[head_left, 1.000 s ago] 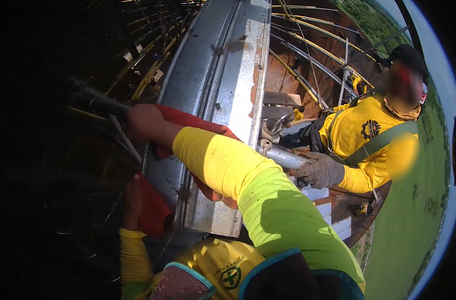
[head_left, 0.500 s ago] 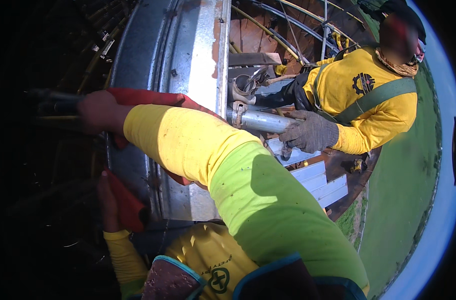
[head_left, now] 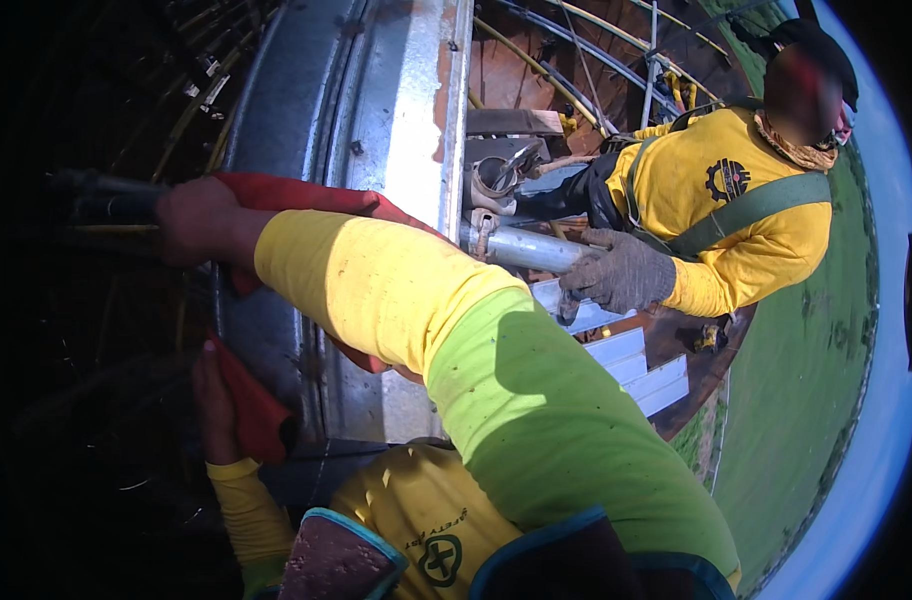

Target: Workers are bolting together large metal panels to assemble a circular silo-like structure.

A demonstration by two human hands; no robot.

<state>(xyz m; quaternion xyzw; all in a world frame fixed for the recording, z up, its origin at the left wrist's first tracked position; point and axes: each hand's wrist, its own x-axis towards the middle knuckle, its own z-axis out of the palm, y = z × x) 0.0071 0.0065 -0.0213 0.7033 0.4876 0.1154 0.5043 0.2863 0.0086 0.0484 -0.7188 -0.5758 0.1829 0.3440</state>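
The right sleeve (head_left: 376, 285) crossed over the galvanized steel beam (head_left: 401, 110), blocking reach along it; farther up, its face offered open room. A steel pipe (head_left: 536, 248) and a co-worker's gloved hand (head_left: 626, 272) barred the right side. Between right hand (head_left: 198, 215) and left hand (head_left: 214, 405) lay a dark gap.

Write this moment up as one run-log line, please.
Right hand: closed on dark bar | Left hand: beside red cloth, grip unclear | Rest: metal beam; co-worker's gloved hand at metal pipe

Grn field (head_left: 806, 370) R, blue sky (head_left: 894, 260) beyond; wht panels (head_left: 638, 368), wood plank (head_left: 516, 122).
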